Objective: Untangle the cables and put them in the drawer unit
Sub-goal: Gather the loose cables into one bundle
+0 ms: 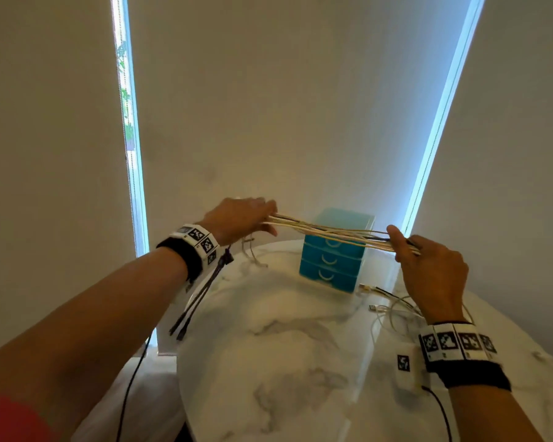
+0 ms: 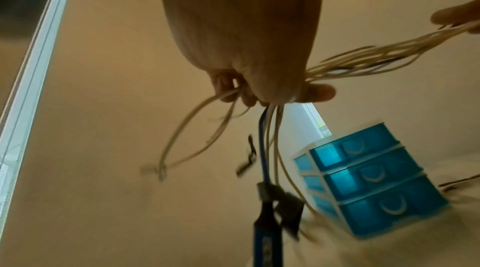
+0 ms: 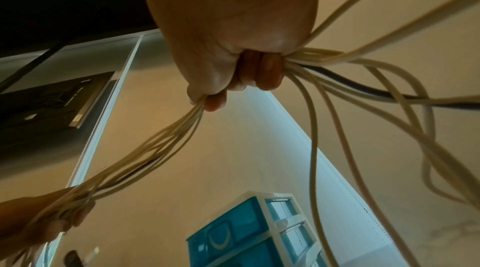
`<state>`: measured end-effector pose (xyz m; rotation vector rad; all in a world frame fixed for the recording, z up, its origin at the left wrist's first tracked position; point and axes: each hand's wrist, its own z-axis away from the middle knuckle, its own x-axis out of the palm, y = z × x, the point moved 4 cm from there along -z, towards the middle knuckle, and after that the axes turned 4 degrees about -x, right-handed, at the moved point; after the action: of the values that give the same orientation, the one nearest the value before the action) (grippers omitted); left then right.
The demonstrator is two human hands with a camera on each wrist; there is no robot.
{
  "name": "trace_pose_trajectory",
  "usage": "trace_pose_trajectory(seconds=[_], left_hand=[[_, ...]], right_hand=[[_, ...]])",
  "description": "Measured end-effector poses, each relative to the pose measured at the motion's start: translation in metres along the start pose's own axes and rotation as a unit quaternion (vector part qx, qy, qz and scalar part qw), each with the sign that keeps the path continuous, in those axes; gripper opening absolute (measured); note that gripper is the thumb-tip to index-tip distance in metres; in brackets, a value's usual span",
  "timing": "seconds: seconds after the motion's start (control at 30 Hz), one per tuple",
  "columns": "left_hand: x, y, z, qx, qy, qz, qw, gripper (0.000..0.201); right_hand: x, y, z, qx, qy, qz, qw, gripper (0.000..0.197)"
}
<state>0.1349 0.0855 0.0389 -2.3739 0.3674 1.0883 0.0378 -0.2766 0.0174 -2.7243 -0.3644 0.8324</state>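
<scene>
A bundle of several pale cables (image 1: 329, 232) with a dark one among them stretches taut in the air between my hands. My left hand (image 1: 241, 220) grips one end, with loose ends (image 2: 197, 127) hanging below its fist. My right hand (image 1: 428, 260) grips the other end, and more cable (image 3: 363, 95) trails out behind its curled fingers. The blue drawer unit (image 1: 331, 261), three drawers all closed, stands on the marble table (image 1: 268, 362) just beyond and below the stretched cables.
Loose white cables and plugs (image 1: 393, 307) lie on the table right of the drawer unit. Black cords (image 1: 198, 301) dangle from my left wrist. Window blinds (image 1: 284, 106) close behind the table. The table's left edge (image 1: 181, 362) drops off near my left forearm.
</scene>
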Motion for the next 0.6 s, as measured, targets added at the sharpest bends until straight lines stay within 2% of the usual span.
trace_pose_trajectory(seconds=[0.07, 0.1, 0.17, 0.2, 0.27, 0.33, 0.4, 0.47, 0.53, 0.6], left_hand=[[-0.009, -0.001, -0.004, 0.064, 0.047, 0.0, 0.997, 0.052], [-0.007, -0.002, -0.005, 0.074, 0.067, -0.021, 0.995, 0.047], [0.008, -0.003, -0.001, 0.047, 0.081, -0.043, 0.995, 0.038], [0.024, 0.001, 0.005, 0.024, 0.053, -0.039, 0.998, 0.043], [0.063, 0.016, 0.022, -0.008, -0.067, 0.002, 0.998, 0.052], [0.095, 0.032, 0.04, -0.006, -0.181, 0.045, 0.982, 0.061], [0.106, 0.044, 0.048, 0.002, -0.213, 0.107, 0.971, 0.072], [0.101, 0.048, 0.05, -0.019, -0.204, 0.204, 0.957, 0.083], [0.089, 0.048, 0.047, -0.052, -0.202, 0.306, 0.929, 0.082], [0.073, 0.052, 0.046, -0.071, -0.236, 0.389, 0.888, 0.072]], right_hand=[[-0.007, 0.005, -0.002, 0.02, 0.005, -0.014, 1.0, 0.068], [-0.008, 0.005, -0.002, 0.027, 0.007, -0.017, 0.999, 0.066], [-0.001, 0.005, 0.003, 0.036, -0.005, -0.018, 0.999, 0.065], [0.005, 0.006, 0.009, 0.041, -0.021, -0.019, 0.999, 0.065], [0.021, 0.01, 0.025, 0.047, -0.059, -0.02, 0.997, 0.066], [0.031, 0.016, 0.038, 0.052, -0.095, -0.021, 0.994, 0.065], [0.034, 0.019, 0.042, 0.053, -0.111, -0.017, 0.992, 0.065], [0.033, 0.019, 0.041, 0.061, -0.116, -0.017, 0.991, 0.066], [0.032, 0.019, 0.04, 0.07, -0.114, -0.015, 0.991, 0.065], [0.033, 0.02, 0.04, 0.077, -0.113, -0.015, 0.991, 0.064]])
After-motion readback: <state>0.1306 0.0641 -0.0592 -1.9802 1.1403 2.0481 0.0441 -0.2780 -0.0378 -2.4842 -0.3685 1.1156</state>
